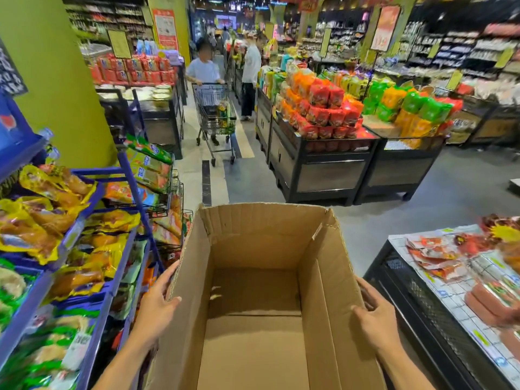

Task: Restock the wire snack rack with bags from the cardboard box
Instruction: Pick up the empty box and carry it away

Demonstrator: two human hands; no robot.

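Observation:
A large open cardboard box (253, 240) fills the lower middle of the head view, and no bags show inside it. My left hand (157, 302) grips its left wall, thumb over the rim. My right hand (374, 313) grips the right wall the same way. On the left stands the blue wire snack rack (132, 175), its tilted shelves filled with yellow and orange snack bags (50, 218) and green bags lower down.
A black mesh display table (416, 299) with sausage packs stands close on the right. Ahead, a person pushes a shopping cart (215, 114) down the aisle and another person stands beside it. Black stands with stacked bags (323, 108) line the aisle's right side. A green pillar (56, 66) rises behind the rack.

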